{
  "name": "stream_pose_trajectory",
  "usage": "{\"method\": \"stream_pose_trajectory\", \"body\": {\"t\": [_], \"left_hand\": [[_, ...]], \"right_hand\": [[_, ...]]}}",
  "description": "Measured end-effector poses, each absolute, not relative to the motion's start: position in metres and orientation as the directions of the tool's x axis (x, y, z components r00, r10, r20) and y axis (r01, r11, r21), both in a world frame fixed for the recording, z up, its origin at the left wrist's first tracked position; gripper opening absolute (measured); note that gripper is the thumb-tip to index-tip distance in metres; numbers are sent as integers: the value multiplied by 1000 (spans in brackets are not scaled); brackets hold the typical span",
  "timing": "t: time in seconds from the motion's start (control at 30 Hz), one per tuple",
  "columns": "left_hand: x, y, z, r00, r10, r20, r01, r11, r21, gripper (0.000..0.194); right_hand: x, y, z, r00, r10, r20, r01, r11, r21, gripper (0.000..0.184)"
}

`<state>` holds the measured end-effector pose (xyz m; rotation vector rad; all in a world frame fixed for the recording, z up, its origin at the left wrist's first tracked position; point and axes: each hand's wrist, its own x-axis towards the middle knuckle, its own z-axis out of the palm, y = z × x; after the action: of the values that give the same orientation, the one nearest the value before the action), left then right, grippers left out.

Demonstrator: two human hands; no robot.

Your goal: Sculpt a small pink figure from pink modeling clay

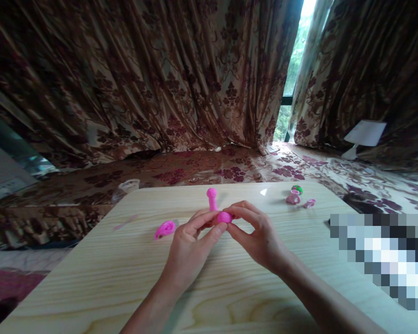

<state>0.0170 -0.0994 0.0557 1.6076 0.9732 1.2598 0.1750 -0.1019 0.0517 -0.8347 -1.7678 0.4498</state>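
Note:
Between the fingertips of both hands is a small, smooth pink lump (225,217) that looks like modelling clay. My left hand (191,241) pinches it from the left with thumb and fingers. From the right, the thumb and fingers of my right hand (257,232) close on it too. Just behind the hands stands a pink stick-like piece (212,200) with a round knob on top; its lower end is partly hidden by my fingers. To the left of my left hand lies a flattened pink piece (165,229) with a hollow in it.
Toward the far right of the wooden table (142,287) sit a green and pink ball (297,189), a dull pink lump (293,199) and a smaller pink piece (310,203). A clear plastic bag (125,188) is at the far left corner. A white lamp (365,133) stands beyond, near patterned curtains.

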Motion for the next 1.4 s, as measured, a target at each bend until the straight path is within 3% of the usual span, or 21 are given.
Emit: {"method": "stream_pose_trajectory", "body": {"t": [0.27,0.6,0.77,0.83,0.93,1.03,1.2,1.4], "left_hand": [[23,-102,52,90,937,337,77,-344,936,30],[24,-104,55,83,898,432,122,-440,890,16],[25,-102,49,27,945,326,50,-327,944,33],[24,-101,50,33,954,299,26,-300,954,31],[22,-101,54,71,949,308,60,-312,948,21],[20,-101,54,89,944,319,78,-326,942,23],[20,-100,48,122,941,314,128,-329,936,25],[21,-101,50,116,929,351,206,-369,906,21]], "right_hand": [[176,-103,51,-164,743,648,358,657,-663,15],[175,-103,50,-147,744,652,393,649,-652,12],[175,-102,50,-123,752,648,388,637,-666,14],[177,-102,52,-152,756,637,366,641,-675,16],[180,-103,55,-216,771,599,331,635,-698,21],[181,-104,56,-196,775,601,328,630,-704,25],[180,-104,55,-209,776,595,351,628,-695,15],[180,-106,56,-241,774,586,358,632,-687,21]]}}
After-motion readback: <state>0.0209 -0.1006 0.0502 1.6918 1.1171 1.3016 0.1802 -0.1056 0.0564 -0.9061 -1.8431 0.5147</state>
